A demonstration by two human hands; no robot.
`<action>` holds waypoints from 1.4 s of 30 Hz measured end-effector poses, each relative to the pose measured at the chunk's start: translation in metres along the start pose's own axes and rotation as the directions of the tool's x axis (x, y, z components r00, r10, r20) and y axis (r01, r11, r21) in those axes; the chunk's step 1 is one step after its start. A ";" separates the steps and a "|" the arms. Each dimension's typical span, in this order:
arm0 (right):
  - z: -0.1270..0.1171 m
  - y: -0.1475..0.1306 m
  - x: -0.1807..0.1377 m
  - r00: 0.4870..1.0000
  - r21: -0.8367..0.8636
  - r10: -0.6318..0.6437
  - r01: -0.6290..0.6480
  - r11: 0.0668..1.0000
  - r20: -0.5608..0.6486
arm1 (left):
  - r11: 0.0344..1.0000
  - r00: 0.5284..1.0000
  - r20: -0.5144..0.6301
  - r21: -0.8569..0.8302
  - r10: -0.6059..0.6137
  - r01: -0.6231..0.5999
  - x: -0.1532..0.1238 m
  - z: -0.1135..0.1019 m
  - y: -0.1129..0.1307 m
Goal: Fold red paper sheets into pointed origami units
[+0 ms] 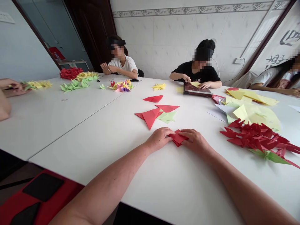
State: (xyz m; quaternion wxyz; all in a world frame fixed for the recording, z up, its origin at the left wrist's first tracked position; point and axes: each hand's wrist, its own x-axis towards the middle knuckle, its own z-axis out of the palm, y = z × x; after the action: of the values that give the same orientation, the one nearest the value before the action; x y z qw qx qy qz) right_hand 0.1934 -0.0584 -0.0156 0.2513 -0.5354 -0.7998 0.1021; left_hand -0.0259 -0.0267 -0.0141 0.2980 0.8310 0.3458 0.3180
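A small folded piece of red paper (178, 137) lies on the white table (98, 147) between my two hands. My left hand (159, 139) grips its left edge, fingers closed at the corner. On the opposite side my right hand (194, 140) pinches the right edge, its fingers lying partly over the paper. Just beyond are folded red triangles (150, 117), with a pale green folded sheet (167, 116) partly under them. Another red triangle (153, 99) lies a little farther off.
Right of my arm is a heap of red paper cranes (257, 136) with a green one (269, 155). Behind it lie loose yellow sheets (255, 112). Across the table a person in black works at a paper trimmer (198, 90). Coloured cranes (122, 86) and green ones (73, 85) sit farther left.
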 end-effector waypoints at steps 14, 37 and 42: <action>-0.004 -0.029 -0.002 0.960 0.258 0.267 -0.238 0.936 -0.083 | 0.979 0.983 -0.145 -0.181 -0.116 0.088 0.000 -0.003 0.014; -0.008 -0.047 -0.002 0.969 0.378 0.247 -0.219 0.900 -0.028 | 0.961 0.969 -0.173 -0.246 -0.175 0.129 -0.004 -0.007 0.024; -0.003 -0.037 -0.002 0.984 0.343 0.127 -0.077 0.936 -0.127 | 0.992 0.968 -0.245 -0.128 -0.052 0.021 -0.002 -0.005 0.020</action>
State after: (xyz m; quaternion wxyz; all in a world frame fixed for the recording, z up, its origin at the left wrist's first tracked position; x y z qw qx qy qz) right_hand 0.1661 -0.0758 0.0024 0.3916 -0.5315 -0.7211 0.2104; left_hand -0.0233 -0.0384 0.0028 0.3094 0.7580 0.3754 0.4346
